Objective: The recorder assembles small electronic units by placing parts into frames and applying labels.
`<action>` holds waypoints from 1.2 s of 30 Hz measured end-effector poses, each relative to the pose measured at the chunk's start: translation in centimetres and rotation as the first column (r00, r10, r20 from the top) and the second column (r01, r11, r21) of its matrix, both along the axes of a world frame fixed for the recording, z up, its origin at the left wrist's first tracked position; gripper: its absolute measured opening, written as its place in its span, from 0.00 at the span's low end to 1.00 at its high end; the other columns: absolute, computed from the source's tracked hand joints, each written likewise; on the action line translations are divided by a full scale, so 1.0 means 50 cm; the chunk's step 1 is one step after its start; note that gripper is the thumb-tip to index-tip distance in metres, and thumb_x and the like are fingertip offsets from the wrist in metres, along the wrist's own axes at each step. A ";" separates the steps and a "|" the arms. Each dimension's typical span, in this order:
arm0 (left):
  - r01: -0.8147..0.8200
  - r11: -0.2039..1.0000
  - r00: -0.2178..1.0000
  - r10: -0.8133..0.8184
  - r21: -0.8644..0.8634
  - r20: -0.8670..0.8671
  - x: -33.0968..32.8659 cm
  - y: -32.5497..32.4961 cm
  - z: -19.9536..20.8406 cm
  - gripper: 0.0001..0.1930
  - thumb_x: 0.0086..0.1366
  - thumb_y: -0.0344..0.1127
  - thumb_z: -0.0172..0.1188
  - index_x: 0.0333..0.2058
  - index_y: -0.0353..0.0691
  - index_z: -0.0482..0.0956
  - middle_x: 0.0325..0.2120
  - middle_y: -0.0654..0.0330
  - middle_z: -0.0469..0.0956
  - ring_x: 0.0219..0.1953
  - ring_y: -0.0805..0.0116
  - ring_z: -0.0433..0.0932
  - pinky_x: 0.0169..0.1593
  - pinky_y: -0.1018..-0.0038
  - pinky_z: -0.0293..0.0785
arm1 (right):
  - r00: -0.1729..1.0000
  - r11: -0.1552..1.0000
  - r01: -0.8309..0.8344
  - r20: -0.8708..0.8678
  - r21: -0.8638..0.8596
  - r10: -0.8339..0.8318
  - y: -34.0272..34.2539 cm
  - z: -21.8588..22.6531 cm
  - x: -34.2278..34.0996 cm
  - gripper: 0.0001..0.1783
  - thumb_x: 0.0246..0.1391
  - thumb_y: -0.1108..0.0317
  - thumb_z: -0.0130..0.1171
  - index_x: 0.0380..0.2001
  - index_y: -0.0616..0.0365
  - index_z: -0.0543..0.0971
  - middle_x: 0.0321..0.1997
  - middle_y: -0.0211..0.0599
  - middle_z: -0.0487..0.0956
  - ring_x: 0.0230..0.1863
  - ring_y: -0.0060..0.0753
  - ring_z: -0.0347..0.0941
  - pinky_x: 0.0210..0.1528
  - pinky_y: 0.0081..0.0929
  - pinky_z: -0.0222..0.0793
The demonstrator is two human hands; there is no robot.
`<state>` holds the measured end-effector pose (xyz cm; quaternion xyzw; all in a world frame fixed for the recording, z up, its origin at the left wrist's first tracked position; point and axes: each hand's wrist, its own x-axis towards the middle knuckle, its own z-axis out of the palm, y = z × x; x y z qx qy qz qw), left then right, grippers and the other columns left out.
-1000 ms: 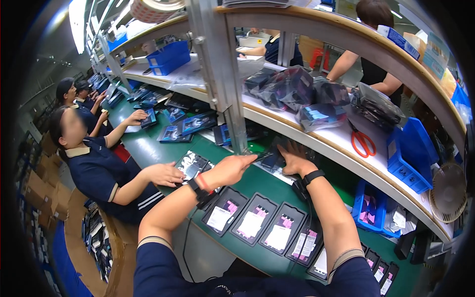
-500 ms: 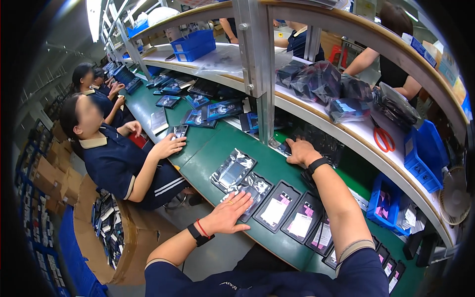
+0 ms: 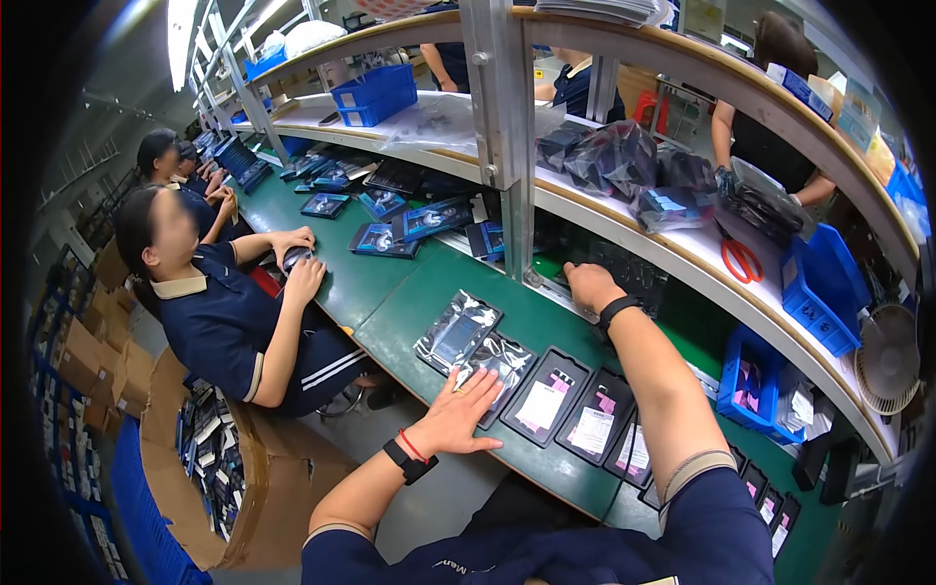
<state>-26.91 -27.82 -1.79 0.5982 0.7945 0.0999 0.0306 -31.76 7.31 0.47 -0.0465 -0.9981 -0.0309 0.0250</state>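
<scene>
My left hand lies flat with its fingers spread on a clear-wrapped black tray. Overlapping it is a second black tray, also under shiny clear film. My right hand reaches to the far side of the green bench, beneath the shelf edge, with its fingers curled. What those fingers hold, if anything, is hidden. Clear plastic pieces lie just beyond that hand. Toward my right, a row of black trays holds white paper slips and pink pieces.
Blue-and-black boxes are piled farther left on the bench. A metal post rises beside my right hand. On the shelf sit dark bagged items, red-handled scissors and blue bins. A co-worker sits at left, near a filled carton.
My right hand's fingers have curled in; the left stays on the wrapped tray. The co-worker at left has lifted a small dark item off the bench, now with both hands on it.
</scene>
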 end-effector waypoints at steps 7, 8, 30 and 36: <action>-0.090 0.995 0.996 0.091 0.036 -0.019 -0.005 0.017 -0.002 0.52 0.50 0.71 0.52 0.61 0.33 0.53 0.63 0.43 0.50 0.66 0.48 0.47 0.62 0.39 0.34 | 0.908 0.984 -0.149 -0.382 0.095 0.174 -0.220 0.052 0.194 0.05 0.36 0.73 0.54 0.22 0.60 0.71 0.20 0.40 0.74 0.23 0.39 0.73 0.23 0.32 0.71; -0.082 0.996 0.997 0.082 0.032 0.011 0.000 0.031 0.002 0.53 0.49 0.71 0.53 0.61 0.31 0.52 0.64 0.43 0.47 0.67 0.46 0.44 0.61 0.38 0.32 | 0.921 0.974 -0.115 -0.347 0.195 0.179 -0.261 0.039 0.241 0.06 0.35 0.72 0.54 0.22 0.61 0.71 0.19 0.37 0.72 0.23 0.36 0.72 0.20 0.29 0.69; 0.036 0.994 0.999 -0.034 0.104 -0.017 0.048 0.143 -0.012 0.35 0.57 0.59 0.54 0.56 0.40 0.65 0.60 0.48 0.58 0.61 0.51 0.58 0.57 0.38 0.51 | 0.997 0.997 0.070 0.017 0.044 -0.071 0.109 -0.007 0.066 0.18 0.45 0.73 0.52 0.43 0.56 0.75 0.46 0.46 0.75 0.51 0.45 0.71 0.54 0.36 0.65; -0.005 0.989 1.000 0.007 0.146 -0.011 0.038 0.147 -0.024 0.39 0.54 0.60 0.57 0.57 0.39 0.63 0.60 0.47 0.57 0.63 0.50 0.56 0.58 0.39 0.49 | 0.934 0.993 -0.083 -0.353 -0.082 0.049 -0.009 0.079 0.239 0.07 0.41 0.76 0.50 0.28 0.61 0.72 0.30 0.43 0.76 0.34 0.46 0.74 0.37 0.37 0.69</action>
